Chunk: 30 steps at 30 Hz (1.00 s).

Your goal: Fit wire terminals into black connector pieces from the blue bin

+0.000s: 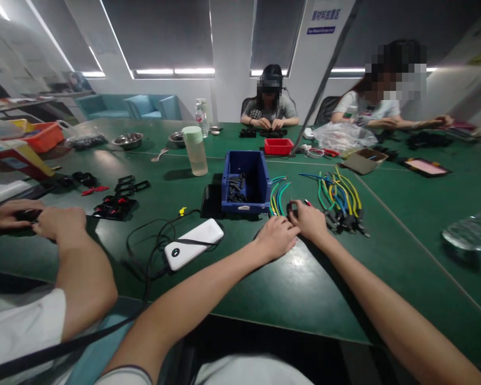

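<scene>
My left hand (277, 237) and my right hand (309, 219) meet on the table in front of the blue bin. The fingers of both are curled together around something small and dark, mostly hidden by them. Colored wires (279, 195), green, yellow and blue, lie just beyond my left hand. To the right of my right hand spreads a bundle of green, yellow and blue wires (339, 195) with black ends (347, 220). The blue bin (245, 207) holds several small black pieces (236, 187).
A white power bank (194, 245) with a black cable lies left of my forearm. Behind it stand a phone (211, 201) and a bottle with a green lid (195, 152). A co-worker's hands (44, 219) are at the left; two people sit across the table (240, 291).
</scene>
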{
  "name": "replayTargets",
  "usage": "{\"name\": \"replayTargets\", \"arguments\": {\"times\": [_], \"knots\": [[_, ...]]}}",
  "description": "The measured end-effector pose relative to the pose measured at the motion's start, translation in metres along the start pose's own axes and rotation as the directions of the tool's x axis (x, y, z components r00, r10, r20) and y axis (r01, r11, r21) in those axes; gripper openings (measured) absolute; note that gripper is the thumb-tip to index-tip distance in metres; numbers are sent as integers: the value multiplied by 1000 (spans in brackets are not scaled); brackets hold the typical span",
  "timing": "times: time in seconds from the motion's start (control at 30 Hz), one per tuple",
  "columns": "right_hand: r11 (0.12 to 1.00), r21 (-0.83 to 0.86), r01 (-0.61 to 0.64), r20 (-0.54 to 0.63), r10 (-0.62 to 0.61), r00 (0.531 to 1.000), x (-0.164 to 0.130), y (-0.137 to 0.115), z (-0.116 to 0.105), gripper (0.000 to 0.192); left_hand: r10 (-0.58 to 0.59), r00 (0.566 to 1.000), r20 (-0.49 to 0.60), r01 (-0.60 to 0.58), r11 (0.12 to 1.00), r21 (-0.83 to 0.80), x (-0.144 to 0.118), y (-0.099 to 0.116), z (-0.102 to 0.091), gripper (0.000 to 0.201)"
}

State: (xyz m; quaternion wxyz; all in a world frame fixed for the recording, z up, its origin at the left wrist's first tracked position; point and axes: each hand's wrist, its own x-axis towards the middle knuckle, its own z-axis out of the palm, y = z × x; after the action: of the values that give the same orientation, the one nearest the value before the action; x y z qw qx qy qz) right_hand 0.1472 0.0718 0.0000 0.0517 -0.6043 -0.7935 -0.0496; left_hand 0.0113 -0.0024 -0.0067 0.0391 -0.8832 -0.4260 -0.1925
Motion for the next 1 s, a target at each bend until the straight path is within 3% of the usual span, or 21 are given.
{"name": "replayTargets", "arguments": {"times": [0.33,0.57,0.73,0.8,0.87,1.0], "knots": [[986,133,102,-32,-99,995,-7,14,-2,25,-5,1000,9,5,998,55,7,7,3,18],[968,239,81,-38,-74,997,0,20,5,27,34,999,22,-34,999,19,8,5,4,16],[929,363,64,-113,-24,993,1,23,12,25,36,997,-62,-35,999,7,5,2,7,16],[870,489,64,-127,-1,992,1,22,14,24,43,994,-105,-41,999,19,5,3,7,18],[757,649,74,-131,15,991,0,19,17,23,44,988,-148,-39,999,34,5,4,6,20],[401,916,33,-68,72,995,-3,9,23,36,25,976,-216,-15,999,48,5,5,5,22]]}}
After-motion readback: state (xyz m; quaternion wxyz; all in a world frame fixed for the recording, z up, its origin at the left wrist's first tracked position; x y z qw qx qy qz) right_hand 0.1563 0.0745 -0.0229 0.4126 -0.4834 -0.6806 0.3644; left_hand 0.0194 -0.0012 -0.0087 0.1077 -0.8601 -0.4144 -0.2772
